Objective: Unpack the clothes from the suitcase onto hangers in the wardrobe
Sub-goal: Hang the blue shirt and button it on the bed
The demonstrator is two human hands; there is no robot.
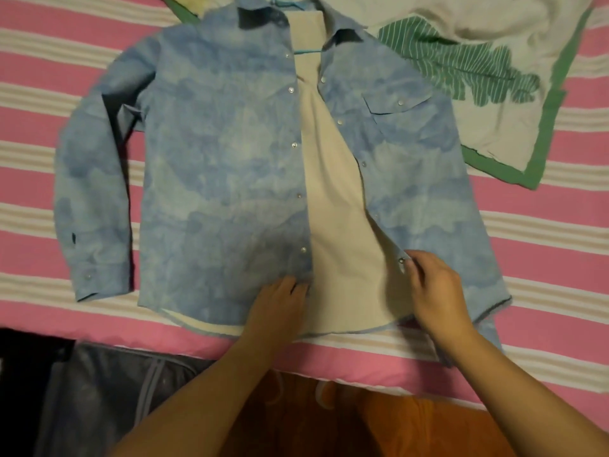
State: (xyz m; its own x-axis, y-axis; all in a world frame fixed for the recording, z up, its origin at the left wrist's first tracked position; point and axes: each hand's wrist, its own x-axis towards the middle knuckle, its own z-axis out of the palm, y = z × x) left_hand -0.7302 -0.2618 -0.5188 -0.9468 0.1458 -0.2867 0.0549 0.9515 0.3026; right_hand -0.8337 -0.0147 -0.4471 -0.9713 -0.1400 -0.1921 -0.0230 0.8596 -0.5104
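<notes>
No readable brand, label or writing anywhere. One blue mottled shirt (230, 153) lies flat on the pink striped bedsheet (543, 245), front open, cream lining showing. One light-blue hanger (308, 51) sits inside the collar at the far end. Six snaps visible on the left placket. Left hand (280, 308) rests on the near hem of the left panel, fingers curled at its edge. Right hand (435, 288) pinches the right panel's edge by a snap. One suitcase (108, 397) near left, below the bed. One green-trimmed cloth (494, 94) far right.
</notes>
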